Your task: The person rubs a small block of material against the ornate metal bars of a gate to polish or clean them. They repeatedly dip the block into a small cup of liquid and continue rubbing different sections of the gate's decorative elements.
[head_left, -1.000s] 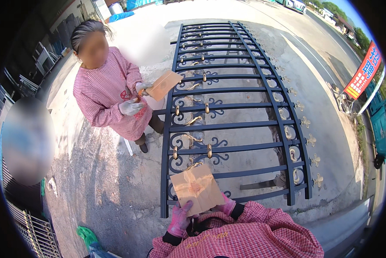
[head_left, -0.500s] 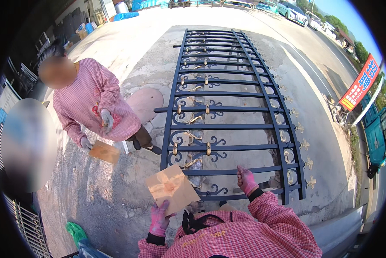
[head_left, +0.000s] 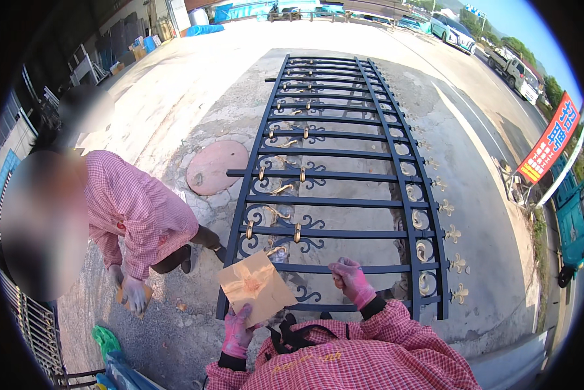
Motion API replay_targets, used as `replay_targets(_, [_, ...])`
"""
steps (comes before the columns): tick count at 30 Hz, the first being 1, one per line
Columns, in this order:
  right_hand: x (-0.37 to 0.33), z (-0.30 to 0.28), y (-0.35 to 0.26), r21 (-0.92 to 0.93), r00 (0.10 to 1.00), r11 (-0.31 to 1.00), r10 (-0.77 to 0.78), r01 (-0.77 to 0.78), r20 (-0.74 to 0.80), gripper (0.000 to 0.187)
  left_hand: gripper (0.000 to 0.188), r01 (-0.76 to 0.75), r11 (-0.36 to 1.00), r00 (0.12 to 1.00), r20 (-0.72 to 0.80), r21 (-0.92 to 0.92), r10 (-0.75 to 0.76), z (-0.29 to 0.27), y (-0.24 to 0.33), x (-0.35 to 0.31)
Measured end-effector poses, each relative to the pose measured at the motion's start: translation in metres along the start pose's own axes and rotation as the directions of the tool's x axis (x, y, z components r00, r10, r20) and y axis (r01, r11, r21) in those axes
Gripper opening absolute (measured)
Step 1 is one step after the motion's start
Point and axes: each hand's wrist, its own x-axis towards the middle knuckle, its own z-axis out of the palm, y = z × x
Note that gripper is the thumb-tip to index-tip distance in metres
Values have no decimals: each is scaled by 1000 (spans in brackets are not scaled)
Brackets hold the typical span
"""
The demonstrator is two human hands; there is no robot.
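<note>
My left hand [head_left: 238,333], in a pink-stained glove, grips the lower corner of a square brown sheet of cardboard [head_left: 256,286] with a shiny gold patch in its middle. My right hand [head_left: 352,279], in a similar glove, is closed above the near end of a dark metal railing panel [head_left: 344,231]. What its fingers hold, if anything, is hidden. The panel carries scrolls, several of them gold-coloured, and gold collars [head_left: 298,233] on its bars. Gold finials [head_left: 459,263] line its right side.
At the left a co-worker [head_left: 142,208] in a pink checked shirt bends down, gloved hands by a brown sheet [head_left: 136,296]. A pinkish round cover [head_left: 217,168] lies in the ground beside the panel. A green bag [head_left: 105,341] is at lower left, a red banner [head_left: 550,138] at right.
The co-worker has bent down and shifted left and nearer, bringing both hands together low. My right hand has moved slightly left, still closed. My left hand keeps the cardboard; the whole view has shifted a little.
</note>
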Motion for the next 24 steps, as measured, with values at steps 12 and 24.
replay_targets(12, [-21, -76, 28, -36, 979, 982, 184, -187, -88, 30, 37, 8, 1000, 1000, -26, -14, -8, 17, -24, -9])
replay_targets(24, [-78, -212, 87, 191, 818, 917, 398, -350, -415, 19, 41, 1, 1000, 999, 50, 14, -2, 42, -33, -2])
